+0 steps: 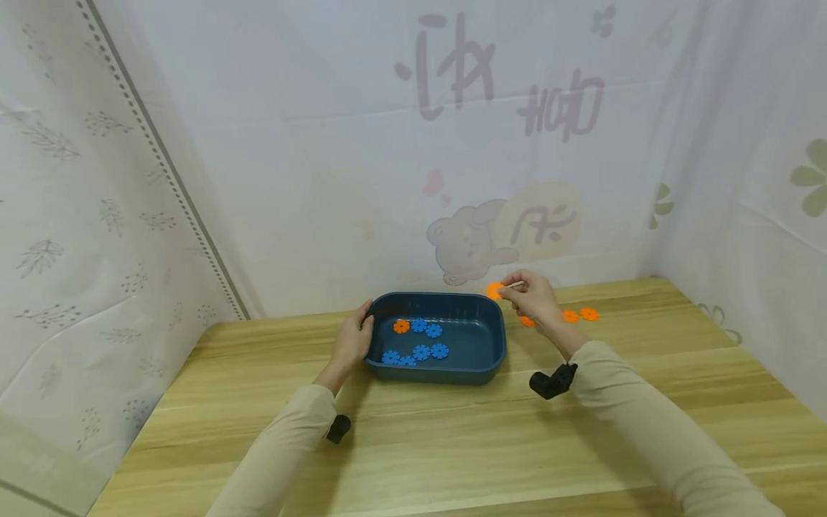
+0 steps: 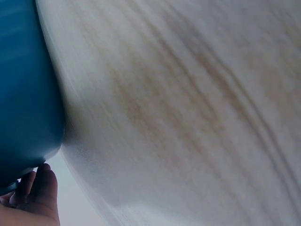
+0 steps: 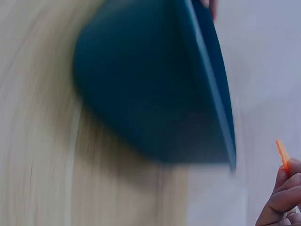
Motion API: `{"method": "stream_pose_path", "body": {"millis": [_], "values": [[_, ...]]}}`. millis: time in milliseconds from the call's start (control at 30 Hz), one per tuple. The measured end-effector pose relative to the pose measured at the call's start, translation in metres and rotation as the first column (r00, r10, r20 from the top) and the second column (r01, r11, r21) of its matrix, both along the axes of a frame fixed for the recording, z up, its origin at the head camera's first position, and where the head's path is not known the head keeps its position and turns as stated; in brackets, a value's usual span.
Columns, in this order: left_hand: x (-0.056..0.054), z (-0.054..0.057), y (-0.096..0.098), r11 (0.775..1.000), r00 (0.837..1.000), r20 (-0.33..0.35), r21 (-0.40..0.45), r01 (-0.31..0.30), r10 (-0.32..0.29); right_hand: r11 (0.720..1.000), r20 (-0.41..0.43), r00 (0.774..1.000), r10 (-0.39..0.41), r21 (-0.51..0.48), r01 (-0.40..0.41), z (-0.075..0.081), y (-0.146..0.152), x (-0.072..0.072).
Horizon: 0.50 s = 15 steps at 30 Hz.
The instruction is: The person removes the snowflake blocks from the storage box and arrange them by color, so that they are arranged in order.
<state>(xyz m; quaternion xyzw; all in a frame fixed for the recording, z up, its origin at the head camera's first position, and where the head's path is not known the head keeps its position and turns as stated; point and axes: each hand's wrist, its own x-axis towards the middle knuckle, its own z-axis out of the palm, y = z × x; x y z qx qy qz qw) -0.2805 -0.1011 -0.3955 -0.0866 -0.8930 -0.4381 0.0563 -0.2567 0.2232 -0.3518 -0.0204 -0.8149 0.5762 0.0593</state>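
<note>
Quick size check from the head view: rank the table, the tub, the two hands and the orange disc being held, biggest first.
1. Table
2. Tub
3. Left hand and right hand: too alike to rank
4. Orange disc, pinched in the right hand

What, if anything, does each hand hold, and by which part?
The right hand pinches a flat, orange, flower-shaped disc by its edge. The left hand holds a dark-blue, rounded-rectangular, plastic-looking tub by the rim at its left end.
</note>
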Motion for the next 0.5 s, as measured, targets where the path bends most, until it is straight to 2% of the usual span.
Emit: {"method": "stream_pose_path", "body": {"millis": [100,267,367,500], "values": [[0.000,0.000,0.001,1.000,1.000,-0.001,-0.006,-0.002,0.002,0.998,0.016,0.998,-0.057,-0.033,0.058,-0.008,0.029,0.001],[0.000,-0.001,0.001,1.000,1.000,0.013,-0.010,-0.002,0.003,0.991,0.052,0.990,-0.128,-0.031,0.130,-0.022,0.074,0.006],[0.000,-0.001,0.001,1.000,1.000,0.016,-0.007,-0.006,0.006,0.985,0.084,0.981,-0.174,0.008,0.174,-0.028,0.098,0.010],[-0.001,-0.001,0.001,1.000,1.000,0.011,-0.008,-0.006,0.006,0.959,0.125,0.954,-0.273,0.120,0.258,-0.034,0.126,0.017]]}}
